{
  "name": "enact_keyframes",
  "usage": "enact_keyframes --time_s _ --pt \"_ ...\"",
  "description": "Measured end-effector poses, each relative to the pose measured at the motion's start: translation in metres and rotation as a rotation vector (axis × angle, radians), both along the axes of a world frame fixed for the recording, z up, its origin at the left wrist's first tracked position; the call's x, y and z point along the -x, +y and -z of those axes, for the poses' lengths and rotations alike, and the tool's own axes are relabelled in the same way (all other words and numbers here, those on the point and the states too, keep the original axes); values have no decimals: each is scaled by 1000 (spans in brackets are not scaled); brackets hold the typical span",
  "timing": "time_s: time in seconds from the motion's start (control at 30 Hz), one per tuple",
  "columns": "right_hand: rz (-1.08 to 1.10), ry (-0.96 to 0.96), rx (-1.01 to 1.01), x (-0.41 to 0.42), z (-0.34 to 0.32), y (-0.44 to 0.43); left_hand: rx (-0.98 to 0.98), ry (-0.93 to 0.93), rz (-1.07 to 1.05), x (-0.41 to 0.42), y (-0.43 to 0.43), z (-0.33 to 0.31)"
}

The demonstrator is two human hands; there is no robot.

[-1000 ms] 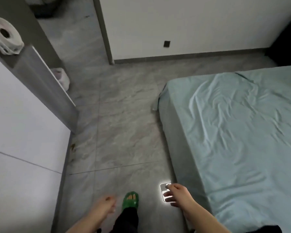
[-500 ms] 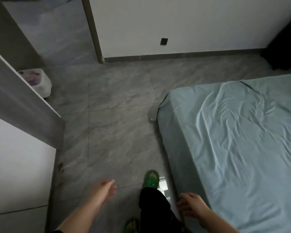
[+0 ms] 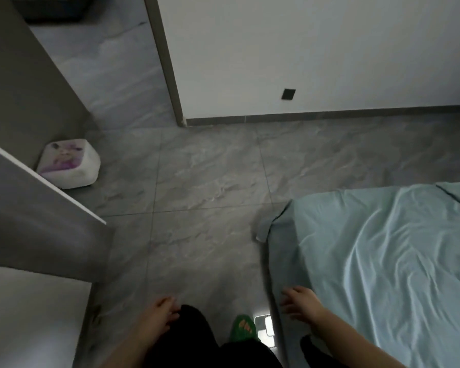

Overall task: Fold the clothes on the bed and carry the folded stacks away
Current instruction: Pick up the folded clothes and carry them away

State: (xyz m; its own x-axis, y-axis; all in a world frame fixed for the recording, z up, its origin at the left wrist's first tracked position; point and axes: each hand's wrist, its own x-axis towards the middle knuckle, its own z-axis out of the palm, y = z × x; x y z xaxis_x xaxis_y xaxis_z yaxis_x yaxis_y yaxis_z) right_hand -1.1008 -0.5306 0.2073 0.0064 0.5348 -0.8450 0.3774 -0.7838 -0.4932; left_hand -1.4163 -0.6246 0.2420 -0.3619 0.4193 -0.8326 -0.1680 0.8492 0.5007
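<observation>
Bed (image 3: 383, 261) at right, teal sheet rumpled, no clothes showing on the part in view. Right hand (image 3: 302, 304) beside the bed's near edge, fingers loosely spread, holding nothing. Left hand (image 3: 161, 316) low at centre, open and empty, against a black trouser leg (image 3: 189, 338). Green slipper (image 3: 243, 328) on grey tile floor (image 3: 197, 181). White tub (image 3: 69, 163) by the grey cabinet (image 3: 37, 208) at left.
</observation>
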Motion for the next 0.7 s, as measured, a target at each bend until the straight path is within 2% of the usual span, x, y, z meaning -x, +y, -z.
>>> enact_keyframes --time_s 0.17,0.37,0.53,0.7 --pt "26 85 -90 53 -16 121 11 16 -23 26 100 4" --pt "57 68 -97 104 -14 235 89 -44 36 75 246 13" --pt "144 12 -59 109 -11 301 70 30 192 100 367 8" --pt "273 -47 29 84 -2 341 4 60 331 90 488 6"
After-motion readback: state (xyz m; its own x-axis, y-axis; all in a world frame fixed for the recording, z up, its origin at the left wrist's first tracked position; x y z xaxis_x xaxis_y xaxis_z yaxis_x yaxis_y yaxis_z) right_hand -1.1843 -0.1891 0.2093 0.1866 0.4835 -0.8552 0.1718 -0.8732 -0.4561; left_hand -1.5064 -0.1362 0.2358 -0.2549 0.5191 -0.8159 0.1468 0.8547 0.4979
